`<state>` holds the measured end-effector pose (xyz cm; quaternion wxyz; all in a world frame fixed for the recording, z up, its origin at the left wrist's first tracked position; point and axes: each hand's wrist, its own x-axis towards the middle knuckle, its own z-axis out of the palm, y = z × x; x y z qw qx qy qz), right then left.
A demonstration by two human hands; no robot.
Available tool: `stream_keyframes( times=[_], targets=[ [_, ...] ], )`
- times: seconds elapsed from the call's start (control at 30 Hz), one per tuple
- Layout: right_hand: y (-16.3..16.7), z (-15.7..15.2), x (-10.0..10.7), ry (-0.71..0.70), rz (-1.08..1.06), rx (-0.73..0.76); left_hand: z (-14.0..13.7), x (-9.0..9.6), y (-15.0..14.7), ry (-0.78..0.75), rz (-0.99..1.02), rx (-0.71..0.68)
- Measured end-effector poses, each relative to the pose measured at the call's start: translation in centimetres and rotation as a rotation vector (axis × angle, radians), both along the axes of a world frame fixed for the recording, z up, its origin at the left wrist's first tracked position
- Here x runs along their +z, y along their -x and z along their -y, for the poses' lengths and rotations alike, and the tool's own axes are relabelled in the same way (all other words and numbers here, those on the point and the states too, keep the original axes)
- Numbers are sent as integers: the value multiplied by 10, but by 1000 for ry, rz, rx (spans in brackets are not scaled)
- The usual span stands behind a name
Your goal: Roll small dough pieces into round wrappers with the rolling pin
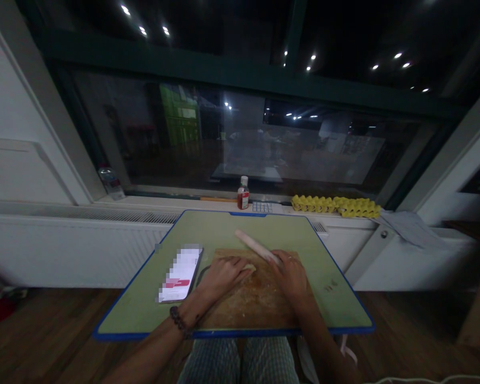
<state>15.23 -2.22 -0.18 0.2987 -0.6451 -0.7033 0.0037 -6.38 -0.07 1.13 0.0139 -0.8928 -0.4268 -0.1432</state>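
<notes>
A wooden board (248, 309) lies on the green table, with pale, flour-like traces on its surface. My right hand (290, 274) is closed around the near end of a wooden rolling pin (252, 244), which slants up to the left past the board's far edge. Over the board's left part, my left hand (228, 274) has its fingers bent together on a small pale piece of dough (249, 267), mostly covered by them. The rolling pin and the dough are apart.
A lit phone (182, 274) lies on the table (208, 226) left of the board, near a dark curved object partly behind my left wrist. On the windowsill are a small red-labelled bottle (243, 193), yellow egg trays (336, 206) and a clear plastic bottle (111, 181). A grey cloth (412, 229) hangs right.
</notes>
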Motion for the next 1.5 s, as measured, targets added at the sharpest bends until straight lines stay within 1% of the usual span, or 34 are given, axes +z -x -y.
stream_keyframes(
  times=[0.07,0.13,0.23,0.43,0.53,0.67,0.9,1.17,1.23,1.33,1.5],
  targets=[
    [0,0,0,8,-9,2,1,0,-2,-15,15,0],
    [0,1,1,10,-16,-2,3,1,-4,-20,83,-10],
    [-1,2,1,11,-2,3,8,-1,-8,12,200,-25],
    [-1,0,-1,12,1,13,14,-19,-11,68,446,-20],
    [-2,-1,-3,25,4,-2,14,-27,-11,77,516,-17],
    [-1,0,-1,37,1,-9,15,-25,-11,78,541,-25],
    [-1,3,2,9,-27,1,18,-19,-13,138,539,-17],
    [-1,0,1,26,-20,12,8,-13,-2,306,514,4],
    [-1,1,0,11,-22,14,7,-10,-1,311,526,-1],
    [-1,2,-1,-9,-19,11,6,-8,0,278,550,25],
    [-1,2,2,-10,-22,10,3,-7,3,263,567,53]
  ],
)
